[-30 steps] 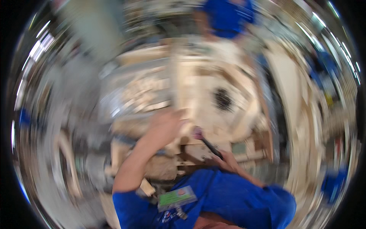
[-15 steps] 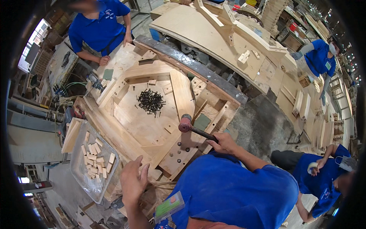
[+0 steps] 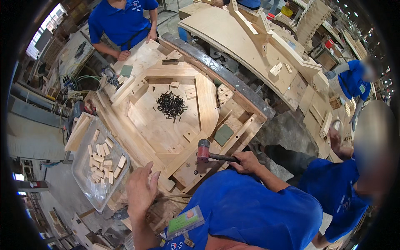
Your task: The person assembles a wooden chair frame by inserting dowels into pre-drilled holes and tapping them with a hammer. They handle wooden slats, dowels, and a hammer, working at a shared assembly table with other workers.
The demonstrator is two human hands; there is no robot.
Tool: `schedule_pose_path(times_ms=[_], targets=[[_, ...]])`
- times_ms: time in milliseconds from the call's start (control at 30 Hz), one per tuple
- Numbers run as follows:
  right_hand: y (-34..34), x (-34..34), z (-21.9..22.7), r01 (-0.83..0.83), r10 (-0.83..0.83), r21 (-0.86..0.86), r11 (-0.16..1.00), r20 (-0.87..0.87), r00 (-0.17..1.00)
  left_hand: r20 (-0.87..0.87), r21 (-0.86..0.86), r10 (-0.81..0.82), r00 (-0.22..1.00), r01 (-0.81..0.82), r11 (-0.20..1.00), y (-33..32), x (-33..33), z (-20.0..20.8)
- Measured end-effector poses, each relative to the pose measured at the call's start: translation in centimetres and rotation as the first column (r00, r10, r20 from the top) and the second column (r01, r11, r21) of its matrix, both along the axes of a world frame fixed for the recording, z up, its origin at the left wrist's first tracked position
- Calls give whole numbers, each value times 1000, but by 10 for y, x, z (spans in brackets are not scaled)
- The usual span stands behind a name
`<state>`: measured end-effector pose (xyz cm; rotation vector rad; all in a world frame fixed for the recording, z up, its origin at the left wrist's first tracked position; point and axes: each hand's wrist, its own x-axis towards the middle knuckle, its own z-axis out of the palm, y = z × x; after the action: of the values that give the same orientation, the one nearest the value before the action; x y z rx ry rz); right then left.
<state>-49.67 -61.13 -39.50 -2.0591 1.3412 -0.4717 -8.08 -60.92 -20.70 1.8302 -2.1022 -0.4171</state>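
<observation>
My right hand (image 3: 246, 162) is closed round the handle of a mallet (image 3: 203, 151). The mallet's dark red head is over the near corner of the wooden jig, beside some bolt heads; whether it touches the wood I cannot tell. Nothing is in my left hand (image 3: 141, 187), which is raised with fingers apart near the jig's front left edge. A pale angled wooden frame (image 3: 206, 102) lies on the jig. Inside it, a heap of black screws (image 3: 171, 106) sits on the board with a few small wood pieces.
Left of the jig stands a clear plastic tray (image 3: 101, 205) holding several small wooden blocks (image 3: 99, 161). A person in blue (image 3: 123, 25) stands at the far side, hands on the bench. Another person (image 3: 333, 183) is close on my right. A metal-edged beam (image 3: 216, 66) borders the jig.
The mallet's head has tipped more upright and come down a little, with my right hand slightly lower. The person on my right has come closer. The whole view has shifted slightly.
</observation>
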Motion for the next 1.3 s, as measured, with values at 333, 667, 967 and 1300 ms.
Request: schedule_pose_path(times_ms=[333,667,967,1300], targets=[[-26,36,9,-184,185,21,983,-141,973,-13,-8,1,1000,-1,1000,0,-3,8],[-58,79,38,-263,266,45,964,-259,929,21,15,18,1000,-18,1000,1,-2,5],[-310,121,34,252,-185,63,966,-515,837,14,92,-26,1000,25,995,-6,-9,2],[-356,112,25,299,-261,-28,954,-568,781,63,120,-32,998,24,993,-7,-3,2]])
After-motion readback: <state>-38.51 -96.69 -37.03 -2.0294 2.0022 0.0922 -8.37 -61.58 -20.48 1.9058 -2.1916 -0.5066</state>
